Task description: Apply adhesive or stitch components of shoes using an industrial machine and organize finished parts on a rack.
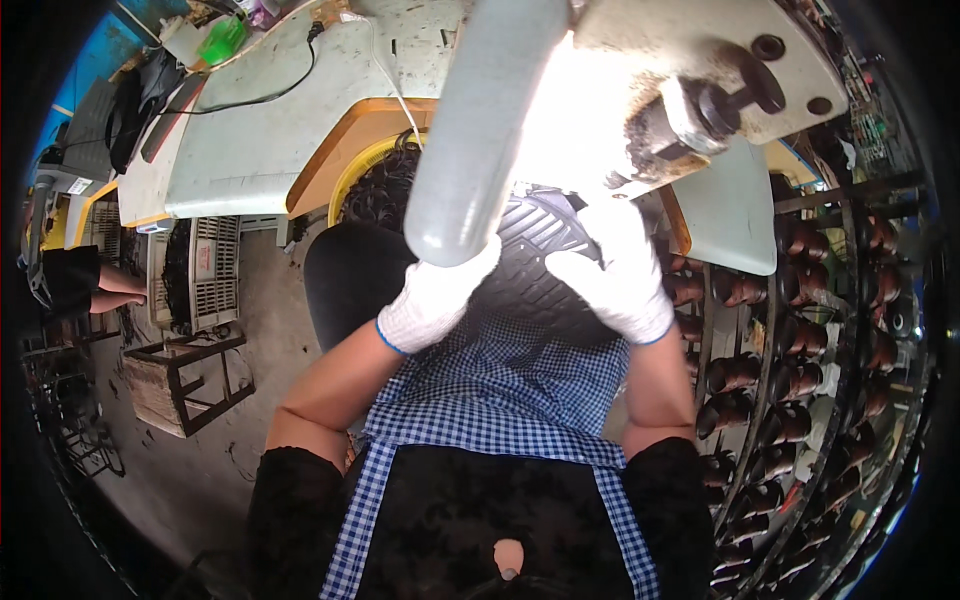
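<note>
A black rubber sole (535, 250) with a moulded tread pattern lies tilted above my lap, at the bright work area of a machine. My right hand (625, 275), in a white knit glove, grips its right side, thumb across the top and fingertips near the machine. At the left edge is my left hand (445, 295), also gloved and closed against the sole; the machine's rounded grey arm (480, 130) hides most of its fingers. Strong lamp light washes out the sole's far end. A black knob (745, 95) and metal fitting stand beyond my right hand.
A yellow basket (345, 185) of black rubber trimmings sits behind the grey arm. The pale table (260, 150) carries a black cable (270, 97). Racks of brown shoes (790, 380) line the right. On the left are a wooden stool (165, 390), a crate (215, 270) and another person's arm (120, 290).
</note>
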### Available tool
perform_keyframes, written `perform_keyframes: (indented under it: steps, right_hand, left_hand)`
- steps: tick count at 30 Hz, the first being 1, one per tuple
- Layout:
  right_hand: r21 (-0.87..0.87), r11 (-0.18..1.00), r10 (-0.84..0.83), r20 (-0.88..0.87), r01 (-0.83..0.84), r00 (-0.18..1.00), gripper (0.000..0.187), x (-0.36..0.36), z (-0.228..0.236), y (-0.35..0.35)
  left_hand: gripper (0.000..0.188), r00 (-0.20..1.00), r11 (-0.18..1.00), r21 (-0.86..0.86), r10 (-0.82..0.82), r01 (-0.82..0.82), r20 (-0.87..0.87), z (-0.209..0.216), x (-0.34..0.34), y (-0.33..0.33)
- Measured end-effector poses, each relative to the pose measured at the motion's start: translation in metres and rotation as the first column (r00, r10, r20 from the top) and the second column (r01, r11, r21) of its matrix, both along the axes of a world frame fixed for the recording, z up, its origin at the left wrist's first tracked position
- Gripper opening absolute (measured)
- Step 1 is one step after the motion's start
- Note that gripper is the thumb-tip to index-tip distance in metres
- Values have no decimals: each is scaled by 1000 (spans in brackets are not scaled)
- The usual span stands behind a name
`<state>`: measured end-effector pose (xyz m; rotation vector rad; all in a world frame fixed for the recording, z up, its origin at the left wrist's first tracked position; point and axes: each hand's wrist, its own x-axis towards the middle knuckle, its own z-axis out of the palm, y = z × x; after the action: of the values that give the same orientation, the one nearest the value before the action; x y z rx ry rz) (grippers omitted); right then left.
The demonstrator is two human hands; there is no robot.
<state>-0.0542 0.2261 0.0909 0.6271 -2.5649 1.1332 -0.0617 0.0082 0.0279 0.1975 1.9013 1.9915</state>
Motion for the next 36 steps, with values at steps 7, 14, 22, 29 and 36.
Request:
perform_keyframes:
  steps: [7,14,22,29,36]
  right_hand:
    - [107,950,231,397,-295,888,37,-48,49,8]
    - [50,881,-332,-645,471,688,66,-10,-10,14]
    - [-953,-274,169,-182,-131,969,56,3,-63,22]
    - [-980,160,277,-69,-117,958,58,20,-75,17]
    - [-681,727,136,261,82,956,59,43,-96,-7]
  left_hand:
    - [60,984,996,65,-46,58,-173,52,-21,-2]
    - [47,971,969,126,223,-211,-89,55,0,10]
    - [44,922,796,487,383,-360,58,42,8,3]
    - [40,908,737,544,396,-401,133,28,10,0]
    - [50,950,799,522,301,-299,84,-3,-35,-46]
